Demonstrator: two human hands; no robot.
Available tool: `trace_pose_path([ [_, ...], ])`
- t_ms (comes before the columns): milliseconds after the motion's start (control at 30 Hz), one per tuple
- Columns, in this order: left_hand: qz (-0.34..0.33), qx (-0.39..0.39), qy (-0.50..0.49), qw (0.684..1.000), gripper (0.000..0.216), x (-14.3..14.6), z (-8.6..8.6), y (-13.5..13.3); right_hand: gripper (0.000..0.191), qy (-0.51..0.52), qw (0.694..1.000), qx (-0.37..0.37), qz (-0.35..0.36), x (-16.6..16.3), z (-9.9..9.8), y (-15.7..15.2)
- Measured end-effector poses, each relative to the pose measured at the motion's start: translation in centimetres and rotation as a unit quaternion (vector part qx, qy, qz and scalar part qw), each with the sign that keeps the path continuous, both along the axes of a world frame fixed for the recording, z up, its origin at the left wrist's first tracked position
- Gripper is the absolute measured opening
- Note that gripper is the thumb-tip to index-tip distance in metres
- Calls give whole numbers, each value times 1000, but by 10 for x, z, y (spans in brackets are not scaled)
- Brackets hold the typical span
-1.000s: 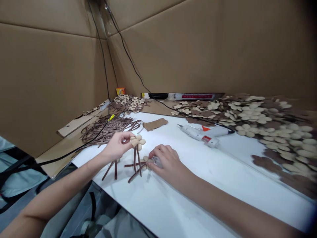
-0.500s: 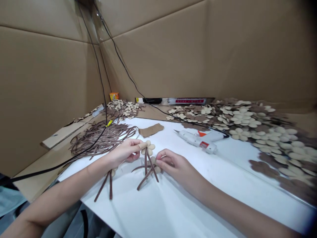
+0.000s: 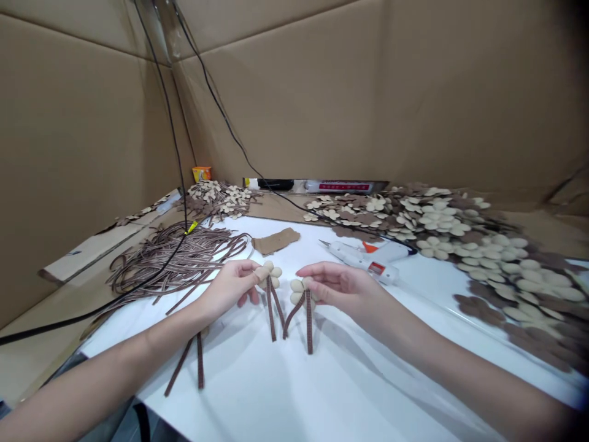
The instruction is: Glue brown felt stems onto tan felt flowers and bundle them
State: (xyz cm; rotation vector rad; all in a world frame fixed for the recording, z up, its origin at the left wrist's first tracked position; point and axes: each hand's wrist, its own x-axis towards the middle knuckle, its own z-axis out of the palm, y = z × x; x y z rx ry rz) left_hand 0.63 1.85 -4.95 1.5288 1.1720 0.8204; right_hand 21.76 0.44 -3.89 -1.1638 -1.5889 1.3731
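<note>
Both hands are clamped on a flower each, nearer than the glue gun (image 3: 352, 255) and left of it. Closest of all, well left of the gun, two loose ribbons (image 3: 200, 362) poke out from under the left forearm; what they join is mostly hidden. Beneath, the white board (image 3: 257, 393) runs off the lower edge.

Left hand (image 3: 237, 282) pinches the left flower (image 3: 275, 274); right hand (image 3: 343, 285) pinches the right flower (image 3: 297, 290). The two stand near each other but apart, ribbons hanging. Thumbs cover part of each, and the fingertips behind cannot be made out.

Left of the gun lie a cardboard scrap (image 3: 276, 241) and, farther over, a ribbon pile (image 3: 179, 261), crossed by a black cable (image 3: 168, 104). To the gun's right, a flower heap (image 3: 442, 218) is cut off by the frame's edge. Beyond the gun, a pack (image 3: 338, 186) bears print too small to read, before the cardboard wall (image 3: 285, 116).
</note>
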Motion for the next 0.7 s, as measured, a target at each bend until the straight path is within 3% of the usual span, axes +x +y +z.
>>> trace_pose_path([
  [300,-62,-174,-133,974,41,13,5,-16,29,-53,998,30,-7,-5,6,-6],
  [467,-53,-207,-180,960,36,12,5,-16,24,-59,996,62,-11,-4,0,-5],
  [700,-64,-224,-202,951,29,12,2,-19,30,-42,995,87,-21,-8,-4,-7],
])
